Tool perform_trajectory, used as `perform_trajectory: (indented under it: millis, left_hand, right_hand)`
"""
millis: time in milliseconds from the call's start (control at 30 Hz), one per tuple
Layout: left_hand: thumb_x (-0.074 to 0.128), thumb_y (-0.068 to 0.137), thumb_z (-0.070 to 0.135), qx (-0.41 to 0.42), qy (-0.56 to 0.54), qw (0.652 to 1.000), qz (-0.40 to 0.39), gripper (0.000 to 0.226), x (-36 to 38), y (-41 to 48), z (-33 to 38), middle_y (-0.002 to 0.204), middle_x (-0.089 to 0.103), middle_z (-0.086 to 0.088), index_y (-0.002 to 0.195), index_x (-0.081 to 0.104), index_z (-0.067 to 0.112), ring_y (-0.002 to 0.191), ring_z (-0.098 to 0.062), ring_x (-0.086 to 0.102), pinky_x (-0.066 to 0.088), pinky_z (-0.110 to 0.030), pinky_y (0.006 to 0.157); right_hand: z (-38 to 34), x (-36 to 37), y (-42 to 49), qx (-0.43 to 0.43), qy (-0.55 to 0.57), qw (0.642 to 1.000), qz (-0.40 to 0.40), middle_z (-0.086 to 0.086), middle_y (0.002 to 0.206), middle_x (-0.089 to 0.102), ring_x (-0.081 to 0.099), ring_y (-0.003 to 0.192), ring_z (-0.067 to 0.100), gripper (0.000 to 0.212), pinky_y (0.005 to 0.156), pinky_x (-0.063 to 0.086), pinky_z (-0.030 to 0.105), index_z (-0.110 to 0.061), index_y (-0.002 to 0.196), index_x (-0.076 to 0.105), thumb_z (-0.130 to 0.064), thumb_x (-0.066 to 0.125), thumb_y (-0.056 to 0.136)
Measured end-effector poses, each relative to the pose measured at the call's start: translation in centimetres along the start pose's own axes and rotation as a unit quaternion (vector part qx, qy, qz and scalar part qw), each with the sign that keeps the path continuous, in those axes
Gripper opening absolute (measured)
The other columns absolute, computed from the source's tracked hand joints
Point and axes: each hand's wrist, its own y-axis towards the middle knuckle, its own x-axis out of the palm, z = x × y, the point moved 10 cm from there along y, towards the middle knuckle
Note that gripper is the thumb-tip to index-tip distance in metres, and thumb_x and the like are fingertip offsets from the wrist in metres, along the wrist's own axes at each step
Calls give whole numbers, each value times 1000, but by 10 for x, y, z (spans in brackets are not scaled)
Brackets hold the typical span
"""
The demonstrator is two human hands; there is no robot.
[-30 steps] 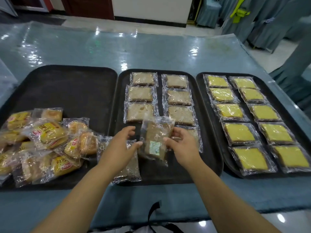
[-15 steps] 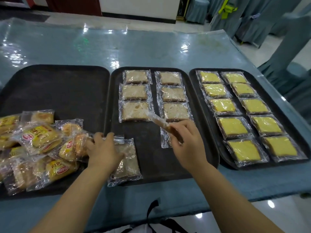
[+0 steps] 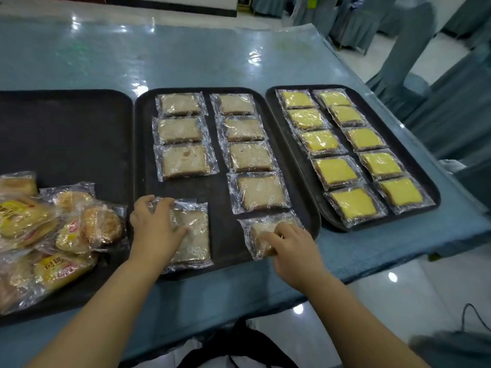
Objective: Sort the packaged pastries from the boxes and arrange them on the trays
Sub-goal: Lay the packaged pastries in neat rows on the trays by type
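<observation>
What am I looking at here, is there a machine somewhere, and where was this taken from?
No machine: a person's two bare hands, filmed by a camera on their head, looking down. A table holds three black trays. The left tray carries a loose pile of wrapped buns, the middle tray rows of wrapped brown cakes, the right tray rows of yellow cakes. The left hand grips one brown packet on the middle tray; the right hand rests on a second packet at its near right corner, whether gripping I cannot tell.
</observation>
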Motion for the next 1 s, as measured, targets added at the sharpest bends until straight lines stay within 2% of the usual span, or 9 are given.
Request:
perform_trajectory:
  millis: [67,133,233,300,367,500,700,900,1000]
  left_hand:
    - [76,76,23,0,6,1000,3,55,2,-2,-1,142,20,-11,124,51,19,132,-32,19,28,-42,108]
    - [76,76,26,2,13,1000,6,57,3,-5,-1,142,20,-12,127,49,19,131,-34,21,28,-44,109]
    - [74,77,32,-13,27,1000,1,65,6,-10,-3,144,17,-14,134,44,22,130,-38,21,27,-48,110]
    - [73,78,36,-27,31,999,-6,69,7,-14,-6,145,16,-15,137,40,26,130,-40,22,27,-49,109]
    - [72,78,38,-31,31,999,-12,71,9,-19,-9,145,15,-13,138,37,29,129,-39,24,27,-49,109]
    - [72,77,40,-37,22,999,-6,71,8,-24,-13,144,15,-10,138,37,31,129,-39,25,30,-50,109]
    - [70,78,43,-65,7,998,-1,75,9,-28,-18,147,9,-8,141,33,26,133,-39,22,29,-48,110]
    - [72,78,39,-101,-15,995,-14,73,12,-25,-19,151,7,-12,140,34,31,137,-38,16,26,-48,111]
    - [73,78,38,-117,-22,993,-19,72,11,-24,-21,149,14,-14,139,36,34,136,-38,19,28,-49,110]
  right_hand:
    - [5,12,-4,23,-20,998,-55,2,86,55,55,76,25,47,62,44,33,-26,98,68,-8,77,55]
    - [3,20,-3,26,-48,992,-116,9,116,55,53,105,34,47,82,45,48,-31,116,61,-25,70,71]
    - [6,36,-5,53,-31,976,-207,10,151,24,17,140,32,66,112,16,48,-33,142,34,-63,20,84]
    - [5,39,-2,58,-18,978,-200,11,154,19,10,142,31,68,115,8,45,-31,144,31,-64,14,87]
    - [7,40,0,61,3,982,-181,10,155,19,10,143,30,50,116,6,43,-29,143,33,-49,32,97]
    - [9,38,3,56,12,986,-155,8,154,20,9,143,28,45,116,4,43,-29,141,34,-40,41,98]
    - [11,12,28,52,42,996,-56,13,135,44,35,128,33,50,104,35,48,-20,132,49,-47,52,90]
    - [24,52,58,88,8,976,-199,10,158,-2,-7,143,38,66,115,8,55,-24,150,9,-54,32,96]
    - [30,65,58,81,0,967,-240,9,158,-14,-15,142,38,69,115,2,56,-26,151,0,-58,26,96]
